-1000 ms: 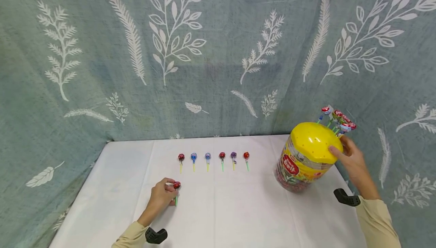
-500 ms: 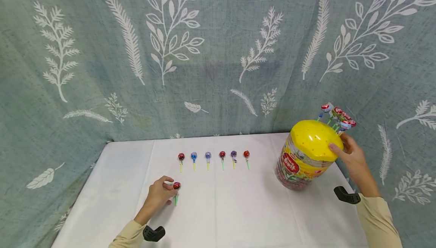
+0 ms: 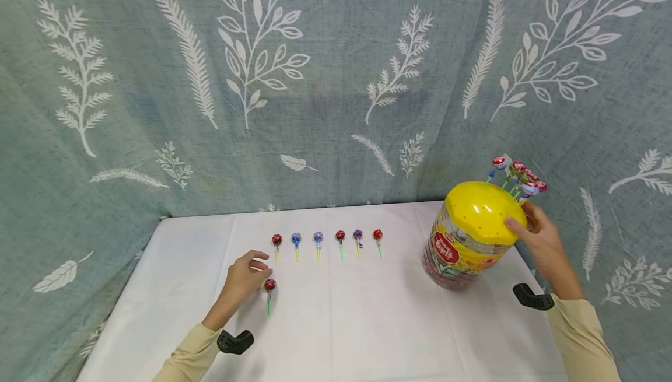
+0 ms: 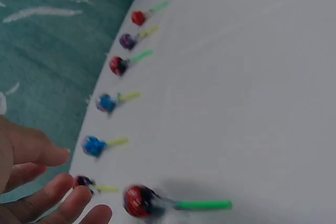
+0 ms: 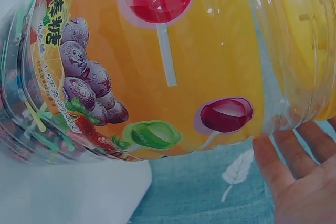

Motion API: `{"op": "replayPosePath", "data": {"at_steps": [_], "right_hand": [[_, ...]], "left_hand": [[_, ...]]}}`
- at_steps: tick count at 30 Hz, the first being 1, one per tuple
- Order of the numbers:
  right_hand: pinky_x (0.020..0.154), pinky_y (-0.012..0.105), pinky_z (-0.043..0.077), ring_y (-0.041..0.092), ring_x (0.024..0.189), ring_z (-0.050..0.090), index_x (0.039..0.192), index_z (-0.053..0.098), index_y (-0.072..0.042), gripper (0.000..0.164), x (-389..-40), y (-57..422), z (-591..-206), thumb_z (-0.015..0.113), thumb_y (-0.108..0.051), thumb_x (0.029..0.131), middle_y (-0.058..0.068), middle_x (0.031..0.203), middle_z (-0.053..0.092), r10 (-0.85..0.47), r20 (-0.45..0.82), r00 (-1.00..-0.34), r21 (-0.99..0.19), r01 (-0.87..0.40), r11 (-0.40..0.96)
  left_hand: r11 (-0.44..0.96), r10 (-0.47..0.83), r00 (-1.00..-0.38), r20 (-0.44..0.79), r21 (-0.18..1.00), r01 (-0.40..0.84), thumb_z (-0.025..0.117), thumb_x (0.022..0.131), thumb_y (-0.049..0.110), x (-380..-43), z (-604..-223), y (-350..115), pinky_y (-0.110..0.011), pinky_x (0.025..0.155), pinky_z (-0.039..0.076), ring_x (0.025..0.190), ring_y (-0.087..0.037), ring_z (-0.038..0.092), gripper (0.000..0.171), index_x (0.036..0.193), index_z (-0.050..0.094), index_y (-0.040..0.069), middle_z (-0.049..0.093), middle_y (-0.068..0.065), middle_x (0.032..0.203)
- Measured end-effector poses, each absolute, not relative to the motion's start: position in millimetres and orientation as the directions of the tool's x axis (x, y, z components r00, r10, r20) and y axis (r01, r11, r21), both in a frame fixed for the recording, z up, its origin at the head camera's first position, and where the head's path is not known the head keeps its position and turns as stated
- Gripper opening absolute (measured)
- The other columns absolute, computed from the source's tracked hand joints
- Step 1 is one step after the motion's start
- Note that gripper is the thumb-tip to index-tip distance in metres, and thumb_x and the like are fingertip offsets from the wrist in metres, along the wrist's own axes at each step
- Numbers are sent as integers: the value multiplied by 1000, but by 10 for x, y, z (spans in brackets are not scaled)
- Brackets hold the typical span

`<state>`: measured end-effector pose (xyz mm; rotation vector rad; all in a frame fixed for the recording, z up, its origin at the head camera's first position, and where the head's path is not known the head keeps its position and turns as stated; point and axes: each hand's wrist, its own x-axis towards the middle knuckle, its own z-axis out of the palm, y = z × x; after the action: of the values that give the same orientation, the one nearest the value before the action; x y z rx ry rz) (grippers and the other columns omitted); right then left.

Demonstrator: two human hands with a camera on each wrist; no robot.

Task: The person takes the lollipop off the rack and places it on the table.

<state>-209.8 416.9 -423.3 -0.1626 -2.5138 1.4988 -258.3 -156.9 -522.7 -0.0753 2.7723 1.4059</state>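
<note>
My left hand (image 3: pixel 244 277) hovers at the left of the table, its fingers loosely extended and holding nothing. Just below its fingertips lies a dark red lollipop (image 3: pixel 270 285) with a green stick, seen larger in the left wrist view. On the right stands a clear lollipop jar (image 3: pixel 446 253) with a yellow lid (image 3: pixel 480 210) and a printed label (image 5: pixel 210 66). My right hand (image 3: pixel 543 245) grips the jar at its lid edge, thumb on the lid and fingers around the far side. Several lollipops (image 3: pixel 520 178) stick up from the lid beside that hand.
Several lollipops lie in a row near the back of the white table (image 3: pixel 367 323), from a dark red one (image 3: pixel 276 239) on the left past a blue one (image 3: pixel 296 238) to a red one (image 3: pixel 378 235). A green leaf-patterned curtain (image 3: pixel 325 90) hangs behind.
My left hand has let go of the dark red lollipop and moved up and slightly left, leaving it lying on the table. My right hand keeps its hold on the jar.
</note>
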Motion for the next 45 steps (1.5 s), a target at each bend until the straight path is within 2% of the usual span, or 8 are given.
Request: {"op": "replayPosePath", "data": {"at_steps": [3, 15, 20, 28, 33, 37, 42, 45], "right_hand": [[92, 9, 36, 39, 130, 25, 151, 10, -2, 71, -2107, 4160, -4227, 50, -29, 98, 26, 150, 17, 199, 118, -973, -876, -7, 483], [89, 6, 34, 39, 132, 24, 151, 8, -1, 72, -2108, 4155, -4205, 49, -29, 99, 26, 151, 17, 187, 120, -975, -877, -16, 480], [85, 4, 35, 32, 129, 28, 151, 10, -2, 70, -2091, 4157, -4196, 49, -29, 99, 25, 150, 19, 187, 129, -974, -877, -24, 480], [85, 5, 36, 22, 123, 34, 150, 12, -1, 71, -2078, 4137, -4200, 50, -30, 98, 26, 148, 23, 185, 136, -973, -871, -29, 491], [93, 10, 36, 29, 127, 32, 150, 11, -1, 71, -2084, 4144, -4202, 49, -29, 99, 26, 149, 22, 178, 140, -974, -872, -37, 488], [94, 10, 36, 36, 129, 29, 150, 10, 0, 71, -2090, 4148, -4214, 49, -31, 99, 27, 149, 21, 183, 127, -975, -867, -20, 499], [98, 14, 36, 37, 131, 27, 150, 9, 0, 71, -2079, 4144, -4225, 48, -31, 99, 27, 150, 19, 191, 110, -975, -874, -4, 486], [96, 11, 35, 34, 131, 27, 150, 8, -1, 70, -2086, 4141, -4219, 47, -29, 99, 26, 151, 18, 189, 112, -975, -883, -10, 469]], "left_hand": [[546, -5, -1000, -15, 838, -15, 69, 84, 7, -2599, -5114, -1500, -28, 55, 52, 78, -20, 63, 29, 111, 61, 4, 64, -10, 91], [374, 125, -985, 118, 914, 157, 67, 86, 4, -2604, -4681, -979, -30, 59, 55, 82, -22, 62, 20, 106, 64, 7, 64, -9, 93], [340, 168, -973, 159, 917, 208, 67, 86, 6, -2645, -4519, -733, -29, 60, 55, 81, -20, 62, 17, 103, 64, 10, 64, -7, 91], [248, 223, -948, 225, 928, 279, 67, 86, 4, -2711, -4356, -439, -30, 61, 55, 82, -20, 63, 17, 102, 65, 10, 65, -6, 92], [211, 243, -932, 269, 923, 321, 67, 86, 5, -2717, -4257, -273, -29, 61, 54, 83, -20, 63, 15, 101, 66, 10, 65, -5, 92], [167, 253, -915, 316, 917, 362, 66, 87, 3, -2671, -4123, -110, -28, 60, 53, 84, -24, 63, 15, 101, 65, 5, 66, -10, 92], [136, 319, -878, 356, 900, 414, 63, 87, -1, -2546, -3799, 106, -26, 66, 52, 88, -30, 62, 16, 103, 64, -2, 65, -18, 97], [127, 354, -862, 363, 895, 429, 63, 87, 0, -2562, -3734, 250, -24, 66, 50, 89, -29, 63, 17, 104, 64, 0, 65, -18, 99]]}}
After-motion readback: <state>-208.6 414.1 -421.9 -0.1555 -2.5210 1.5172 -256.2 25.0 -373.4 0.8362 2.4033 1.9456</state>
